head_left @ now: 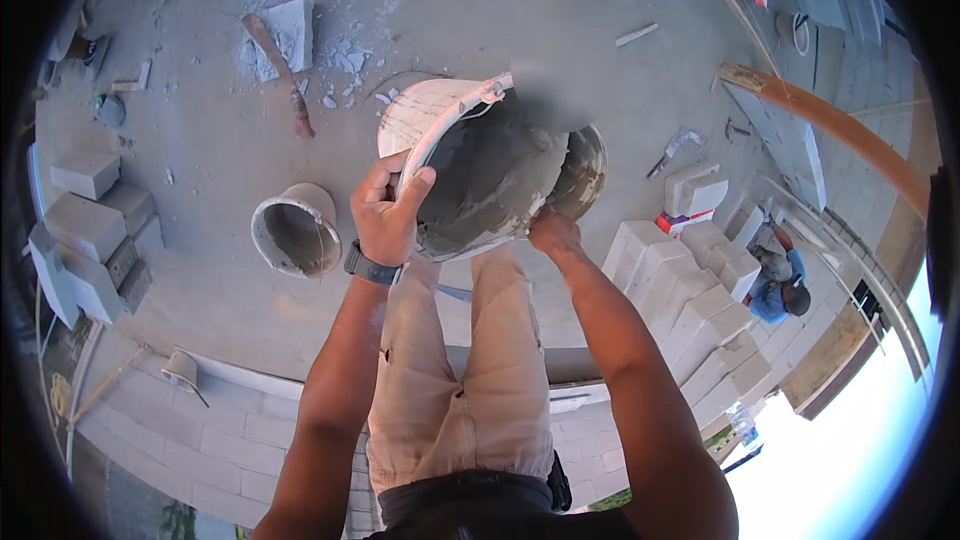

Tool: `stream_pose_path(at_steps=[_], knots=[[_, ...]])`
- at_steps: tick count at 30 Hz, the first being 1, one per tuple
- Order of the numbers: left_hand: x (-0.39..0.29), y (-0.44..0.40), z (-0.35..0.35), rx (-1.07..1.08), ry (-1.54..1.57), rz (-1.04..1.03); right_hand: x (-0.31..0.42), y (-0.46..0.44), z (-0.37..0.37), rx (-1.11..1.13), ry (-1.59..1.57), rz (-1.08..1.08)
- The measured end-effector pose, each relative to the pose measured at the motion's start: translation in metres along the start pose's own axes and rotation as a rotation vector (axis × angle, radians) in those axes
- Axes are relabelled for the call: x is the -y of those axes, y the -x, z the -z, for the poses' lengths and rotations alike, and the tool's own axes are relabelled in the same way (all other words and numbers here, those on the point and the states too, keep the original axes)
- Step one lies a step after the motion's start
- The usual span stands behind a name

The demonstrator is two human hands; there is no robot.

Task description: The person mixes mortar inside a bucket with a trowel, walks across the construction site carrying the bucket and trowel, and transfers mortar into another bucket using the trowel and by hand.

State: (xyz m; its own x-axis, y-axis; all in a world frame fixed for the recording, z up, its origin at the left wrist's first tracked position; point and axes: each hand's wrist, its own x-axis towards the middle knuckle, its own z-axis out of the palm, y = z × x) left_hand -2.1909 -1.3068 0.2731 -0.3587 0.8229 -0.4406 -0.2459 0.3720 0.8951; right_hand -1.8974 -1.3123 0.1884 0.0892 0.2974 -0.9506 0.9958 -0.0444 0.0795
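Observation:
A white bucket (430,120) is tilted in front of me, with wet grey mortar (490,175) inside. My left hand (388,208), with a dark watch on its wrist, grips the rim on the left side, thumb over the edge. My right hand (554,232) is closed at the lower right edge of the same bucket; its fingertips are hidden. Just beyond that hand shows a second round container (590,175), smeared with mortar and partly covered by the bucket. A blurred patch hides part of the bucket's upper right.
Another bucket (297,230) stands on the floor at left. A wooden-handled tool (280,70) lies against a broken pale block (292,28) among rubble. Blocks are stacked at left (90,220) and right (670,290). A person (782,285) is at far right, near a curved orange beam (830,120).

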Motion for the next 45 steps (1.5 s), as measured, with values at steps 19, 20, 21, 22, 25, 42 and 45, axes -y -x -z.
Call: stream_pose_path(at_steps=[19, 20, 21, 22, 25, 42, 45], knots=[[-0.005, 0.02, -0.031, -0.069, -0.39, -0.099, -0.113, 0.015, -0.073, -0.478, 0.043, 0.126], [-0.007, 0.018, -0.034, -0.068, -0.413, -0.091, -0.112, 0.016, -0.078, -0.516, 0.012, 0.133], [-0.006, 0.017, -0.039, -0.078, -0.348, -0.128, -0.113, 0.012, -0.084, -0.509, -0.012, 0.115], [-0.007, 0.02, -0.042, -0.073, -0.281, -0.143, -0.113, 0.01, -0.085, -0.443, -0.011, 0.077], [-0.007, 0.022, -0.05, -0.081, -0.357, -0.152, -0.112, 0.021, -0.08, -0.414, -0.098, 0.051], [-0.006, 0.01, -0.064, 0.183, -0.409, -0.275, -0.081, 0.078, 0.073, -0.943, 0.049, 0.651], [-0.01, 0.012, -0.069, 0.168, -0.413, -0.304, -0.067, 0.056, 0.103, -1.011, 0.208, 0.62]])
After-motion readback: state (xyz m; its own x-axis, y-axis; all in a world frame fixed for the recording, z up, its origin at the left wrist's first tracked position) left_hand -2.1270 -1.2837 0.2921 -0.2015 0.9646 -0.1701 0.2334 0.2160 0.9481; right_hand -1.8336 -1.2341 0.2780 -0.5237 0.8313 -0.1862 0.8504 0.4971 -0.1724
